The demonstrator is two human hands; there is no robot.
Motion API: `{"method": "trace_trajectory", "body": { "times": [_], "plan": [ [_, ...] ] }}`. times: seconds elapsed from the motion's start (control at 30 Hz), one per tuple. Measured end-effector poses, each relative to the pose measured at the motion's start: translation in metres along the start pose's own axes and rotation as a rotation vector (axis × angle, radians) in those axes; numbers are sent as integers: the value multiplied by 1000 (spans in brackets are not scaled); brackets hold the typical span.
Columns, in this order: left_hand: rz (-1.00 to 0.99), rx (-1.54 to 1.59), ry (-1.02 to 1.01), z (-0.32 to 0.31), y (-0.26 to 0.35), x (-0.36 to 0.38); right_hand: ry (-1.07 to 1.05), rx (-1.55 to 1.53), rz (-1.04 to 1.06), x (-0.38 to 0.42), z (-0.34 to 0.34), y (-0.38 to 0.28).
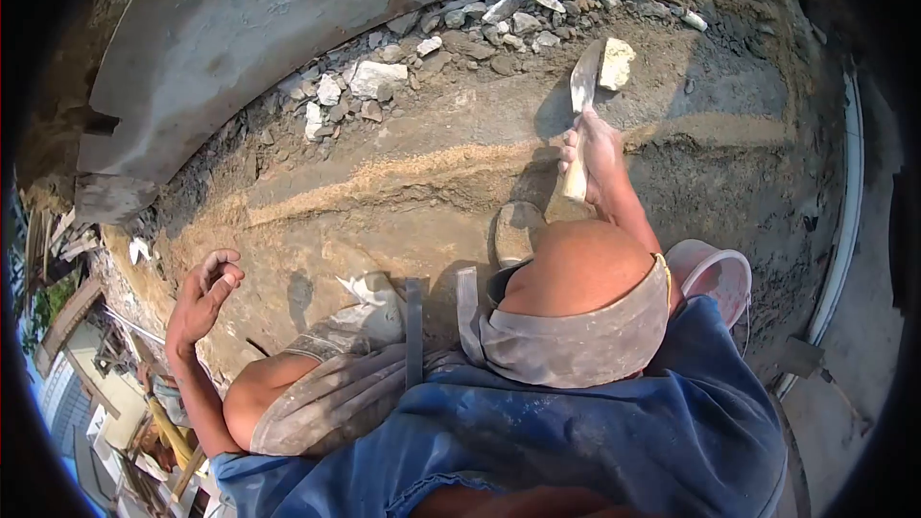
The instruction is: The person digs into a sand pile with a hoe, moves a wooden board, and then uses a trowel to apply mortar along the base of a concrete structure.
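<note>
My right hand (600,153) is wrapped round the pale handle of a trowel (583,82), its metal blade pointing away from me. The blade lies right alongside a whitish stone block (616,64), which overlaps a shadowed grey patch of ground. To the left, my left hand (203,295) is raised beside my knee. Its fingers are loosely curled, thumb apart from them, and nothing shows in it. Below the trowel's handle, one of my shoes (518,230) rests on the dirt.
Broken stones (379,80) line the foot of a grey cement wall (288,19). A sandy ridge (413,168) crosses the ground. A pinkish-white bucket (712,273) stands by my right knee, and a long white pipe (851,173) runs along the right. Wood debris (72,326) lies far left.
</note>
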State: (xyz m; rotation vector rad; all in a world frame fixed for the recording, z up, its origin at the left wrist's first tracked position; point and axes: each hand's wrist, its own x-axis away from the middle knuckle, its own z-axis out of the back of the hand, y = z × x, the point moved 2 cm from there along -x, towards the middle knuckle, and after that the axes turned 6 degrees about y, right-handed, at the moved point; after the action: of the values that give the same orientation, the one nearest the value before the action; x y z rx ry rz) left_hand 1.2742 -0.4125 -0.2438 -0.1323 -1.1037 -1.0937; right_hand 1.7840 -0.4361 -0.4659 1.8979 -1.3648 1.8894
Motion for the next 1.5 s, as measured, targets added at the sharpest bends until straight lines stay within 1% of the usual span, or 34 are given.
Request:
{"method": "trace_trajectory", "body": {
  "times": [0.07,0.1,0.13,0.2,0.23,0.27,0.33,0.37,0.4,0.43,0.47,0.53,0.57,0.6,0.67,0.73,0.77,0.8,0.83,0.87,0.93,0.97,1.0,1.03,1.07,1.13,1.2,1.27,1.33,1.37,1.4,1.43,1.47,1.5],
  "plan": [
    [66,106,-125,-1,0,4,-164,78,-59,-1,-12,4],
    [97,105,-155,-1,4,2,-295,204,-213,5,-32,18],
    [89,112,-153,-3,5,-3,-425,327,-359,13,-60,35],
    [3,2,-74,-5,6,-10,-525,385,-382,-10,-89,65],
    [-19,-3,-27,-7,14,-9,-508,296,-407,-21,-94,59],
    [-9,7,-27,-9,20,-5,-506,143,-487,-25,-87,52],
    [-78,157,-35,-8,30,4,-339,21,-385,-31,-55,23],
    [-64,133,-42,-1,17,7,-334,18,-375,-26,-49,18],
    [-79,134,-35,4,11,5,-329,94,-297,-12,-49,10],
    [-41,134,-37,6,3,8,-311,168,-241,2,-47,8],
    [8,132,-51,7,-4,13,-296,168,-261,13,-45,11],
    [0,132,-28,7,-6,8,-301,195,-114,20,-60,4],
    [-14,150,-46,6,-4,5,-351,335,-164,18,-69,15],
    [-27,168,-70,3,1,3,-438,352,-238,12,-79,28],
    [-76,183,-40,-4,18,-4,-507,379,-244,-12,-90,33],
    [-107,196,-14,-5,24,-4,-304,163,-175,-24,-80,12],
    [-107,167,-35,-3,24,0,-193,94,-140,-29,-62,0],
    [-126,142,-49,-1,25,-3,-40,223,35,-13,-52,-5],
    [-142,143,-42,2,24,-8,10,241,121,-5,-43,-7],
    [-101,175,-76,4,18,-7,64,261,186,4,-34,-3],
    [-43,207,-109,1,15,-4,-121,387,107,25,-52,9],
    [-27,175,-119,-3,22,-8,-350,413,-67,34,-71,16],
    [-24,140,-126,-5,31,-14,-525,388,-286,25,-85,34],
    [-59,106,-142,-7,39,-19,-633,369,-385,-1,-94,66],
    [-67,103,-135,-9,45,-17,-558,451,-383,-9,-102,71],
    [-149,123,-73,-11,55,-16,-445,342,-242,-16,-88,64],
    [-131,151,-55,-7,40,-1,-319,190,-283,-27,-52,29],
    [-154,163,-33,5,30,-2,-145,248,-85,-13,-26,1],
    [-78,161,4,8,13,5,12,178,164,-3,-4,-14],
    [-82,197,-32,9,9,3,34,189,189,7,-7,-13],
    [-119,226,-104,5,12,-4,-53,305,120,27,-25,-10],
    [-145,267,-118,3,21,-7,-210,422,18,27,-43,2],
    [-134,267,-102,-2,24,-14,-414,560,-94,24,-74,20],
    [-160,154,-100,-6,34,-20,-509,821,48,23,-106,29]
  ]
}}
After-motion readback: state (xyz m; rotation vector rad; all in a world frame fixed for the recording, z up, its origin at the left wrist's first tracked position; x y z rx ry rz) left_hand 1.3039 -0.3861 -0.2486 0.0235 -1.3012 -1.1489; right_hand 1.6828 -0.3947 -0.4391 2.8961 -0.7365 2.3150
